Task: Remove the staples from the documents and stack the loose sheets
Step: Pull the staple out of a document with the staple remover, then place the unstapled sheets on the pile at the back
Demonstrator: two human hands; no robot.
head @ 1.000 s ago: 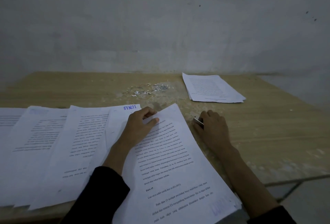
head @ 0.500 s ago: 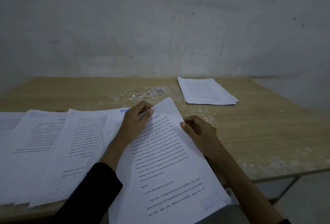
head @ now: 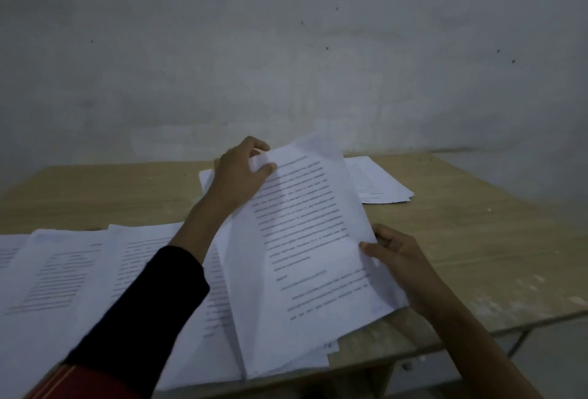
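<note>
left hand pinches sheets top | right hand pinches right edge | stack centre-right begun | 3+ documents lower left remain | judged mid-task

Perhaps an office, bare wall, wooden table, printed papers

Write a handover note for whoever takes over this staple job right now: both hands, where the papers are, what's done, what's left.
Left hand: grips the top corner of the lifted sheets.
Right hand: pinches their right edge.
The lifted sheets are held tilted above the table, in front of the loose stack at the far side.
Done: some sheets lie on that stack.
Left: add these, once their staple is out (cannot tell), then work through the documents fanned out at near left.
</note>
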